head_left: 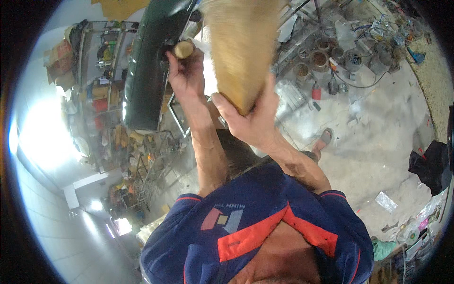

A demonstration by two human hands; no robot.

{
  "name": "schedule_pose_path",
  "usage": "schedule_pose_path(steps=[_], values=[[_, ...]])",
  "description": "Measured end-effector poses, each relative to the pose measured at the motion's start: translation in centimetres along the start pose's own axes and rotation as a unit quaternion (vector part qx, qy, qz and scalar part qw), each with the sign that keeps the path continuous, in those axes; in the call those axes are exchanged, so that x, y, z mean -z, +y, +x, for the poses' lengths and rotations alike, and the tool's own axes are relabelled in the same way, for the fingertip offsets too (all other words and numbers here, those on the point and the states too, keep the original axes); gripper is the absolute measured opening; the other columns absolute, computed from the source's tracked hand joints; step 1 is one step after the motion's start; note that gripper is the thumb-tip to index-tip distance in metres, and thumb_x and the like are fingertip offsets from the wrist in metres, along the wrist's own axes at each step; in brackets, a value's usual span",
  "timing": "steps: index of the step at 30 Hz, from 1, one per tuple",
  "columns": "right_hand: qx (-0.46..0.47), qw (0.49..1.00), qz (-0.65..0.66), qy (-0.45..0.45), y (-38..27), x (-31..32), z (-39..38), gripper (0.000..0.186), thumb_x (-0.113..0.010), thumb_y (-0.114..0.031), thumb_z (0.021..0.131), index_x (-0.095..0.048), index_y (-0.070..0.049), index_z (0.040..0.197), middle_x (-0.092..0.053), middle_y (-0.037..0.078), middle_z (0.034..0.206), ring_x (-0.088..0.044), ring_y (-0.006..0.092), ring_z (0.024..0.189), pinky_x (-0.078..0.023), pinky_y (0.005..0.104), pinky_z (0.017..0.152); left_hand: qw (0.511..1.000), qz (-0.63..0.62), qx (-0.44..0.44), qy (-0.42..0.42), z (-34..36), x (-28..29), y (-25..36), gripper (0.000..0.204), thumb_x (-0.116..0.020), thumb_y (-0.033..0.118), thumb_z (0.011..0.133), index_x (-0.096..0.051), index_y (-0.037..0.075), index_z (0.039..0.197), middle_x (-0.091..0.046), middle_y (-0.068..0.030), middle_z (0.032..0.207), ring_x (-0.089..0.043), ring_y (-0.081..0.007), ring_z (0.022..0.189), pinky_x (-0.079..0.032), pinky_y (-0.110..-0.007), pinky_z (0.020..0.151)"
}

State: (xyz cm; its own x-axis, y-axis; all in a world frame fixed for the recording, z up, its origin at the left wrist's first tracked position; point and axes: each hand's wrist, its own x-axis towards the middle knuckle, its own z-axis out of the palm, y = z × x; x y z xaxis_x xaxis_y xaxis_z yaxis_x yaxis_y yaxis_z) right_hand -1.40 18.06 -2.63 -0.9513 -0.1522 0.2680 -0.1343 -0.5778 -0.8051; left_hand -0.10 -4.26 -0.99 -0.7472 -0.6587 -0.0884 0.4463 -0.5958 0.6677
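My right hand (255, 118) grips the lower end of a long tan board-like piece (241, 47). The piece is blurred by motion, narrows toward my hand and runs out of view at the top; its material is unclear. To its left, my left hand (187, 78) is raised with thumb and fingers around a round tan-ended piece, like the end of a wooden handle (183, 49). The rest of that piece is hidden. Close by my left hand stands a long dark green, smooth, glossy object (149, 71).
Several cups and pots (319, 59) crowd the floor at the far right, near a red bottle (316, 91). A black cloth or bag (431, 168) lies at right. Cluttered shelves (101, 71) fill the left. A metal frame (177, 116) stands below the green object.
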Motion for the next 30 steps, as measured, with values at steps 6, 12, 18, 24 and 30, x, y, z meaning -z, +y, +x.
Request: schedule_pose_path(steps=[6, 12, 18, 24, 30], values=[[-0.120, 0.955, -0.209, -0.171, 4.9, 0.1, -0.3, 0.058, -0.089, -0.026, 0.082, -0.051, 0.006, 0.113, -0.071, 0.028, 0.089, -0.075, 0.0462, 0.086, -0.057, 0.0547, 0.072, 0.981, 0.157, -0.117, 0.004, -0.8, 1.3, -0.8, 0.037, -0.069, 0.029, 0.106, -0.068, 0.001, 0.130, -0.071, -0.0164, 0.133, -0.065, -0.0318, 0.126, -0.051, -0.052, 0.112], [-0.039, 0.997, 0.004, -0.061, 1.2, 1.7, -0.3, 0.065, -0.091, -0.020, 0.083, -0.049, 0.007, 0.125, -0.071, 0.024, 0.099, -0.076, 0.0398, 0.085, -0.059, 0.0477, 0.075, 0.992, 0.087, -0.049, 0.082, -0.7, -0.6, -1.0, 0.037, -0.066, 0.034, 0.108, -0.067, 0.002, 0.127, -0.071, -0.0169, 0.125, -0.067, -0.0318, 0.118, -0.056, -0.052, 0.102], [-0.039, 0.997, -0.037, -0.057, 2.0, 2.7, -0.6, 0.061, -0.090, -0.020, 0.084, -0.050, 0.005, 0.123, -0.072, 0.024, 0.099, -0.076, 0.0409, 0.086, -0.059, 0.0469, 0.072, 0.987, 0.146, -0.032, 0.050, -3.1, -3.1, -3.8, 0.038, -0.066, 0.037, 0.108, -0.066, 0.004, 0.128, -0.073, -0.0156, 0.123, -0.069, -0.0284, 0.117, -0.059, -0.049, 0.101], [-0.090, 0.992, -0.034, -0.079, 1.7, 3.7, -0.4, 0.055, -0.084, -0.012, 0.091, -0.051, 0.005, 0.131, -0.075, 0.015, 0.107, -0.072, 0.0175, 0.095, -0.058, 0.0341, 0.083, 0.991, 0.111, -0.062, 0.049, -2.1, -3.4, -3.0, 0.040, -0.066, 0.039, 0.107, -0.067, 0.003, 0.127, -0.074, -0.0166, 0.125, -0.070, -0.0304, 0.122, -0.061, -0.048, 0.099], [-0.083, 0.992, -0.049, -0.080, 1.7, 3.3, -0.3, 0.058, -0.090, -0.024, 0.086, -0.051, 0.005, 0.117, -0.071, 0.026, 0.094, -0.076, 0.0448, 0.085, -0.058, 0.0505, 0.071, 0.977, 0.191, -0.071, 0.067, -2.2, -3.9, -3.0, 0.042, -0.066, 0.040, 0.107, -0.067, 0.003, 0.127, -0.075, -0.0159, 0.123, -0.072, -0.0290, 0.117, -0.061, -0.046, 0.098]])
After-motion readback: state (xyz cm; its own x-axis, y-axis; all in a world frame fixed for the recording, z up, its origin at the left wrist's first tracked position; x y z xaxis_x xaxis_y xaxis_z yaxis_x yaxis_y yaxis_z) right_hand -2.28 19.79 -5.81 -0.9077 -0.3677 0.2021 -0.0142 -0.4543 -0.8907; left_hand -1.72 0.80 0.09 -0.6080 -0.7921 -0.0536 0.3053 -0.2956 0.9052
